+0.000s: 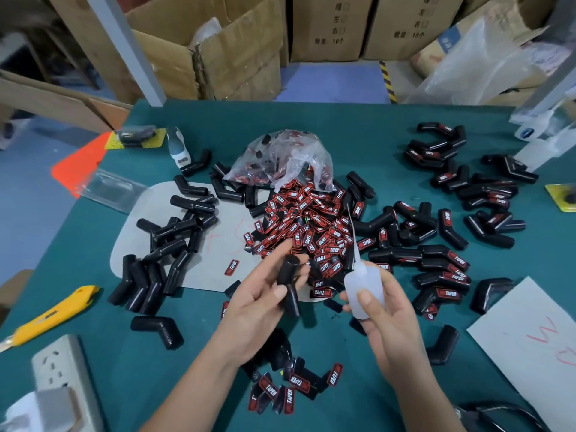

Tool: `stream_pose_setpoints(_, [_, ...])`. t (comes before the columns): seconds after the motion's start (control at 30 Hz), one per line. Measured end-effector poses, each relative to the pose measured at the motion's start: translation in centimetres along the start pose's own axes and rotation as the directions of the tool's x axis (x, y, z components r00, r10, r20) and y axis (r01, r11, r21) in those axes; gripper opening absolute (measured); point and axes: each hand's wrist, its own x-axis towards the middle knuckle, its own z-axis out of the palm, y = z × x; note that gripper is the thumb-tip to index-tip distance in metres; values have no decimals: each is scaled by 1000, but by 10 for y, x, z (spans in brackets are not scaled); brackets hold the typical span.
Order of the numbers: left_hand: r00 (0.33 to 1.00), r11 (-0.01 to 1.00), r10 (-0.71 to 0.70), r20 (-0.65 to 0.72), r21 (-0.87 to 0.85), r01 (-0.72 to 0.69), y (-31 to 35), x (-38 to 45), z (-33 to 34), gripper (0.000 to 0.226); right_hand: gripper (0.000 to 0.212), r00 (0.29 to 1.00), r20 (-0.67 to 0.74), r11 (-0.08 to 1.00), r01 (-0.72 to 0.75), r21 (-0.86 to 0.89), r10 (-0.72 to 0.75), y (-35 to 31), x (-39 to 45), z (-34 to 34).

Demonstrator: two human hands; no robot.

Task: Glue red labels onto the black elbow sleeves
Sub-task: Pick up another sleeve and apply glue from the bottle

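Observation:
My left hand (pixel 258 302) holds one black elbow sleeve (pixel 288 283) upright above the green table (pixel 311 120), thumb on its bend. My right hand (pixel 383 319) grips a white squeeze bottle of glue (pixel 363 286) whose long thin nozzle (pixel 352 232) points up and away. Behind both hands lies a heap of red labels (pixel 308 226) spilling from a clear plastic bag (pixel 280 157). Bare black sleeves (pixel 174 238) lie piled at the left. Sleeves with red labels on them (pixel 442 269) lie at the right.
A yellow utility knife (pixel 53 316) lies at the left edge, a white power strip (pixel 62 375) at the bottom left. Loose labels (pixel 290 391) sit near me. Grey sheets (pixel 536 344) lie right and left. Cardboard boxes (pixel 218 48) stand behind the table.

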Motion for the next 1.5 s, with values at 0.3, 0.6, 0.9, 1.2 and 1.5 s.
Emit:
stream_pose_setpoints(0.3, [985, 994, 94, -145, -46, -102, -1, 8, -1, 37, 29, 999, -22, 998, -30, 63, 31, -3, -1, 2])
stream_pose_setpoints(0.6, [959, 924, 192, -209, 367, -106, 1, 9, -14, 17, 31, 992, -123, 999, 43, 27, -40, -2, -3, -8])
stream_pose_setpoints(0.9, [950, 889, 267, -160, 422, -179, -4, 6, -7, 14, 21, 978, -147, 983, 163, 81, -150, -7, -1, -13])
stream_pose_setpoints(1.2, [961, 933, 196, -196, 339, -121, -3, 3, -4, 37, 18, 935, -248, 967, 235, -104, -254, -11, -10, -10])
stream_pose_setpoints(1.5, [923, 946, 181, -338, 316, -70, -4, 4, -5, 38, 12, 896, -202, 903, 341, -260, -396, -10, -15, -9])
